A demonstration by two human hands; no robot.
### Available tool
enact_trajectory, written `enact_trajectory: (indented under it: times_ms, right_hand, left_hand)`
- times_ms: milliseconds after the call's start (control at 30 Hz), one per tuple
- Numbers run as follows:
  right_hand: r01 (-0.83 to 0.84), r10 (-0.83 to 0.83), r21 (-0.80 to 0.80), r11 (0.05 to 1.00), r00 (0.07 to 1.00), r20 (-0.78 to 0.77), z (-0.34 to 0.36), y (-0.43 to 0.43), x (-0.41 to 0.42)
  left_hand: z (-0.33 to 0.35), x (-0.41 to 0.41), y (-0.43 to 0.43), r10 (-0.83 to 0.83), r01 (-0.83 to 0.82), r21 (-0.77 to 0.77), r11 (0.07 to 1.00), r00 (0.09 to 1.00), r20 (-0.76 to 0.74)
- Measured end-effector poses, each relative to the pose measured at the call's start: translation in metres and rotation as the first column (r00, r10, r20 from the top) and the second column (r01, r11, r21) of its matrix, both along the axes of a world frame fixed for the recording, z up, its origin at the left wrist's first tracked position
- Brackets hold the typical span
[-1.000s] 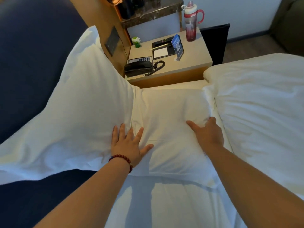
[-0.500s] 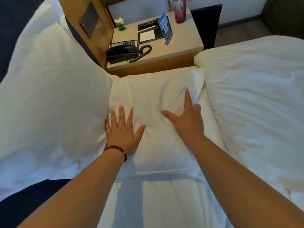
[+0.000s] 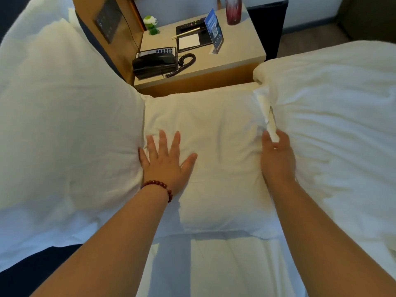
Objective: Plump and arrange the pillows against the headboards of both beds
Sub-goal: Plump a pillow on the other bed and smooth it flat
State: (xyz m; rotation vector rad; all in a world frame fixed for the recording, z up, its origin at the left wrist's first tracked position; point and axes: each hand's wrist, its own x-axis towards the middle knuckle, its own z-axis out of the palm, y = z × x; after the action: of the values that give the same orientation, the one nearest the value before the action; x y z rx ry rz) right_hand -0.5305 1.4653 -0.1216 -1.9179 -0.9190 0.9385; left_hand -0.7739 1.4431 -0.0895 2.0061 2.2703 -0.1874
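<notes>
Our left hand (image 3: 166, 162) lies flat and released on the flat pillow (image 3: 205, 133) at the bed's head edge; our right hand (image 3: 277, 159) pinches its side edge. Soft, light; we'd grip the side edges.

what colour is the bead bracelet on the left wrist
Dark red, seen in the head view: the bead bracelet circles the wrist behind the left hand.

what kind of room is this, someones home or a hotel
Most likely a hotel room: a corded desk phone, a notepad with pencil and a blue QR-code card on the nightstand beside white bedding.
</notes>
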Motion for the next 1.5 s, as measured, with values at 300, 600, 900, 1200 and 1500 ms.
enact_trajectory:
  times_ms: [300, 600, 900, 1200, 1500]
  right_hand:
    - [-0.030, 0.021, -0.202, 0.979, 0.999, -0.042, -0.017, -0.064, 0.014]
    - [-0.091, 0.109, -0.362, 0.928, 0.994, 0.030, -0.039, -0.058, 0.038]
    - [0.067, -0.061, -0.018, 0.998, 0.976, 0.207, -0.040, -0.078, 0.035]
    - [-0.057, 0.087, -0.137, 0.989, 0.970, 0.226, -0.057, -0.111, 0.045]
    - [-0.007, 0.017, -0.236, 0.972, 0.999, 0.042, -0.046, -0.120, 0.039]
  left_hand:
    - [0.021, 0.064, -0.010, -0.117, 0.095, 0.141, 0.985, 0.979, 0.164]
    - [-0.037, 0.106, -0.018, -0.291, 0.291, 0.123, 0.949, 0.957, -0.023]
    - [-0.050, 0.089, -0.021, -0.300, 0.301, 0.151, 0.941, 0.953, -0.034]
    - [-0.074, 0.090, -0.017, -0.295, 0.304, 0.177, 0.936, 0.952, -0.078]
    - [-0.078, 0.092, -0.018, -0.287, 0.296, 0.185, 0.937, 0.955, -0.075]
